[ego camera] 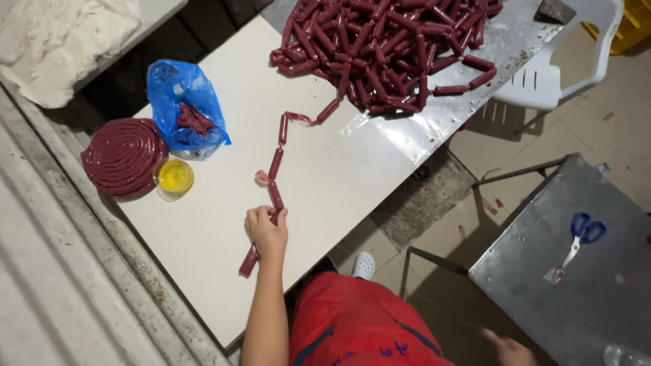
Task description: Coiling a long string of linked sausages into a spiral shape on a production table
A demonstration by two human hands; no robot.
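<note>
My left hand (266, 230) is shut on a chain of dark red sausage links (275, 183) that lies on the white table (217, 251). The chain runs from a short end (248, 261) below my fist up to a big pile of linked sausages (386, 47) on a sheet of foil (441, 115). My right hand (508, 351) hangs low at the bottom edge, near the corner of a grey metal table (542, 285). It holds nothing, its fingers are loosely apart, and it is partly cut off.
A coiled rope of sausage (122, 156), a small cup of yellow liquid (175, 177) and a blue plastic bag (183, 102) sit at the table's left. Blue-handled scissors (582, 234) lie on the metal table. A white plastic chair (549, 74) stands behind.
</note>
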